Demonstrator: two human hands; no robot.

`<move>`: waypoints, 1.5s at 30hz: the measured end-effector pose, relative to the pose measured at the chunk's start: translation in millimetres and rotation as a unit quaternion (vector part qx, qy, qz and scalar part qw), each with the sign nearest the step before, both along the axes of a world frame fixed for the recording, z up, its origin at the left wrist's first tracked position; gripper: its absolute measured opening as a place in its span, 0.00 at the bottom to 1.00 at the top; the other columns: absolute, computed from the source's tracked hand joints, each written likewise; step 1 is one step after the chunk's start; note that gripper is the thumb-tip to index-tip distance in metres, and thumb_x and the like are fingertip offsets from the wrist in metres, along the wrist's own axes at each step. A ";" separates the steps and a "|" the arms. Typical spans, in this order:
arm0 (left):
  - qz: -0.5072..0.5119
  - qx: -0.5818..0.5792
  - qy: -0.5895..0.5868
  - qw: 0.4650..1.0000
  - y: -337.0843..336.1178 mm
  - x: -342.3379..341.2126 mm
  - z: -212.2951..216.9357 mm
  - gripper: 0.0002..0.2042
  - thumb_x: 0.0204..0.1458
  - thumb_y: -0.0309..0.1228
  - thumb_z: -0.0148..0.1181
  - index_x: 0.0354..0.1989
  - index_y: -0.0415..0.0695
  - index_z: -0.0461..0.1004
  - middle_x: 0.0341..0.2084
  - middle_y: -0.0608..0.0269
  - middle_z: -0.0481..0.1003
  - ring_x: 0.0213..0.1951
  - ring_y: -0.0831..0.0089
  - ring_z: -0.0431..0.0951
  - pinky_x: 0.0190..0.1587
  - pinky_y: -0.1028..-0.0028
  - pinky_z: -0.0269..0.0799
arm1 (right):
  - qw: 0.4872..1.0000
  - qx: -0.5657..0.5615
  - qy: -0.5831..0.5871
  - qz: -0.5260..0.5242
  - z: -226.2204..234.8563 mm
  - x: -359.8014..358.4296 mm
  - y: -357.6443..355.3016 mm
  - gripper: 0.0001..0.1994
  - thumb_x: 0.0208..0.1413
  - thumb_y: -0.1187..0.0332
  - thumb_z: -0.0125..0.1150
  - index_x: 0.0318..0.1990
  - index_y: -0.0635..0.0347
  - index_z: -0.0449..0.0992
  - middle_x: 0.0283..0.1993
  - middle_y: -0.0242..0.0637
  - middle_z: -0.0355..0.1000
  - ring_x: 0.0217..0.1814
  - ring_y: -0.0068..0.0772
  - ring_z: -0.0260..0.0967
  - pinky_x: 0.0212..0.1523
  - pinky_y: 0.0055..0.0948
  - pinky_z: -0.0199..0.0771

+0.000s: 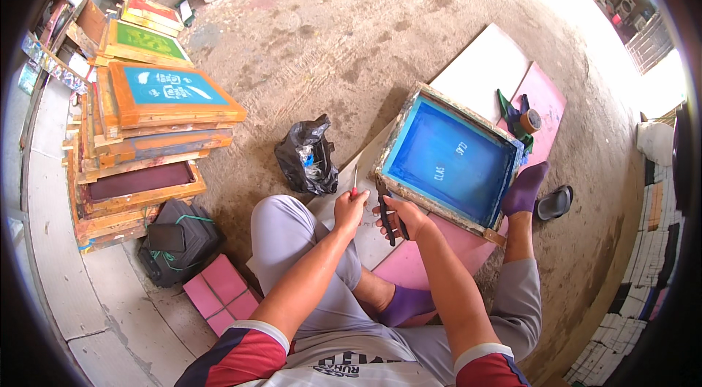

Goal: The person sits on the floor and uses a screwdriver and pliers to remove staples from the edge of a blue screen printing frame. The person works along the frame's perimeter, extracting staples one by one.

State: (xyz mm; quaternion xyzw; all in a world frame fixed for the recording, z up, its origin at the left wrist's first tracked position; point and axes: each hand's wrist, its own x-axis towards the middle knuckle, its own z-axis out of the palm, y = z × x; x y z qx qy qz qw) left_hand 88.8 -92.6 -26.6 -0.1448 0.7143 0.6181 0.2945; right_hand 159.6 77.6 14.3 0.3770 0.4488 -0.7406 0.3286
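My left hand [349, 213] is closed around the red handle of a screwdriver [355, 184], its thin shaft pointing away from me. Close beside it, my right hand [406, 219] grips black-handled pliers [387, 213], with the two handles spread toward me. Just beyond the right hand lies a wooden screen-printing frame [453, 157] with blue mesh and pale lettering. Its edges are worn and stained, and it rests tilted on pink and white boards. A crumpled black plastic bag [307, 157] sits on the floor ahead of my left hand, with something blue and white inside.
Stacked screen frames [157, 116] stand at left. Nearer are a dark bag [181, 241] with green cord and a pink tied bundle [221, 292]. Green and dark items with a brown round piece [521, 122] lie beyond the blue frame. A black sandal [554, 203] is right of my foot.
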 end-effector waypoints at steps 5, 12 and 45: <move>0.003 -0.008 0.006 1.000 -1.1 0.4 -2.4 0.17 0.56 0.41 0.69 0.31 0.38 0.76 0.24 0.62 0.77 0.15 0.75 0.70 0.14 0.71 0.63 | 0.928 0.350 0.054 0.113 -1.8 -5.6 -21.2 0.26 0.65 0.50 0.55 0.30 0.69 0.77 0.21 0.42 0.75 0.16 0.33 0.73 0.23 0.37 0.76; 0.008 -0.011 -0.004 1.000 0.4 -1.9 6.2 0.17 0.57 0.42 0.69 0.33 0.39 0.74 0.26 0.60 0.78 0.13 0.76 0.68 0.13 0.72 0.61 | 0.783 0.583 0.099 0.196 -8.8 3.2 -29.8 0.27 0.64 0.47 0.57 0.35 0.69 0.80 0.36 0.60 0.80 0.42 0.60 0.81 0.46 0.53 0.79; -0.089 -0.139 0.055 0.985 -9.4 4.5 -25.2 0.25 0.48 0.50 0.77 0.28 0.37 0.77 0.18 0.62 0.75 0.14 0.75 0.70 0.15 0.70 0.62 | 0.994 0.044 0.100 0.003 -4.1 14.1 0.3 0.30 0.73 0.46 0.48 0.64 0.68 0.62 0.52 0.61 0.77 0.49 0.53 0.81 0.39 0.50 0.84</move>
